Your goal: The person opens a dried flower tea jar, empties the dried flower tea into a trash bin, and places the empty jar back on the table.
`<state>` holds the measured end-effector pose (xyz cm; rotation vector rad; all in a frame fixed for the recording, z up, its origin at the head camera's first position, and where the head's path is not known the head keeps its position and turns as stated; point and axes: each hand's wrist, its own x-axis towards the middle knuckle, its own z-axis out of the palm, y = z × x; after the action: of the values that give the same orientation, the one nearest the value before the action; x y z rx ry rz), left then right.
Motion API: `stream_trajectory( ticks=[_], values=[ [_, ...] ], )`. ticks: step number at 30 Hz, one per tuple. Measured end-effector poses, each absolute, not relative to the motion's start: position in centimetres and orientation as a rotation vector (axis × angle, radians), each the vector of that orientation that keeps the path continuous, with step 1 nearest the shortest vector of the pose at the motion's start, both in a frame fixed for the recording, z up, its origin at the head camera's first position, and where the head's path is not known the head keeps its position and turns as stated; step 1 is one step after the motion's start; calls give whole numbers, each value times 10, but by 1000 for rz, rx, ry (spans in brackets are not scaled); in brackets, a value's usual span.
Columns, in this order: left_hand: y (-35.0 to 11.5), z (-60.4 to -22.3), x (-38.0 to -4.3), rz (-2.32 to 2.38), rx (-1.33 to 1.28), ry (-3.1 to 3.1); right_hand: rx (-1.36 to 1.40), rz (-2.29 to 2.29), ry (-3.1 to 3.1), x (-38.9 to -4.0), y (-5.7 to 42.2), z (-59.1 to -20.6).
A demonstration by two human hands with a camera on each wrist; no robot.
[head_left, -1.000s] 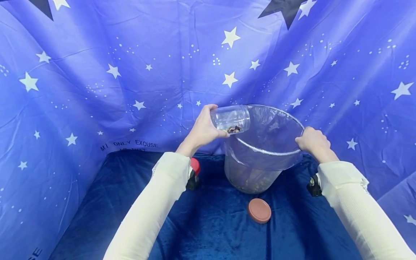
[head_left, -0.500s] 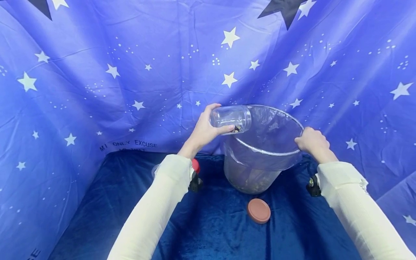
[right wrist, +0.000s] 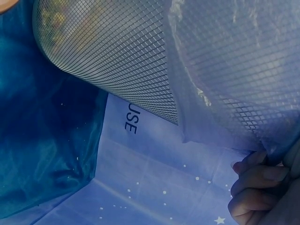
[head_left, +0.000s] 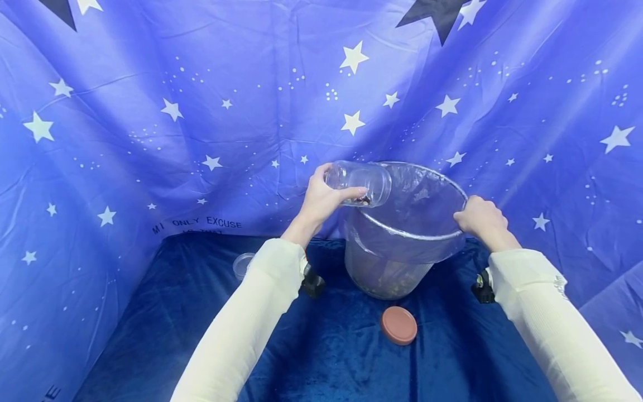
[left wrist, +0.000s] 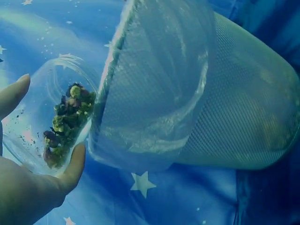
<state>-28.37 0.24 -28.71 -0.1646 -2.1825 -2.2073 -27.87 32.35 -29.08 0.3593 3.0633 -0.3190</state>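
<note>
My left hand (head_left: 324, 198) grips a clear jar (head_left: 346, 174), tipped on its side with its mouth over the near-left rim of a mesh wastebasket (head_left: 387, 279). Dried flower buds and leaves (left wrist: 70, 117) lie heaped near the jar's mouth in the left wrist view. A thin clear bag (left wrist: 159, 84) lines the basket and folds down over its outside. At the basket's right rim, my right hand (head_left: 483, 219) holds the edge with curled fingers (right wrist: 253, 192). Through the basket's lower wall, yellowish bits (right wrist: 56, 21) show at the bottom.
A reddish-brown round lid (head_left: 399, 325) lies on the dark blue cloth (head_left: 331, 357) in front of the basket. Partly behind my left sleeve is a clear round object (head_left: 243, 266). A starry blue curtain (head_left: 261, 111) hangs behind and at both sides.
The jar and my left hand have moved slightly right, further over the rim, and the buds have slid towards its mouth. A red object by my left wrist is now hidden. My right hand stays put.
</note>
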Motion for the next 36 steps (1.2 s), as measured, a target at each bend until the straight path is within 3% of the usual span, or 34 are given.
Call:
stream_trajectory(
  ticks=[8,20,36],
  values=[
    [5,-287,-283,-2441,-158,-2070,366,-319,3062,-279,322,-291],
    [18,-288,-281,-2400,42,-1982,358,-317,3062,-278,322,-290],
    [34,-285,-279,-2309,-39,-1989,354,-313,3059,-277,323,-289]
  ],
)
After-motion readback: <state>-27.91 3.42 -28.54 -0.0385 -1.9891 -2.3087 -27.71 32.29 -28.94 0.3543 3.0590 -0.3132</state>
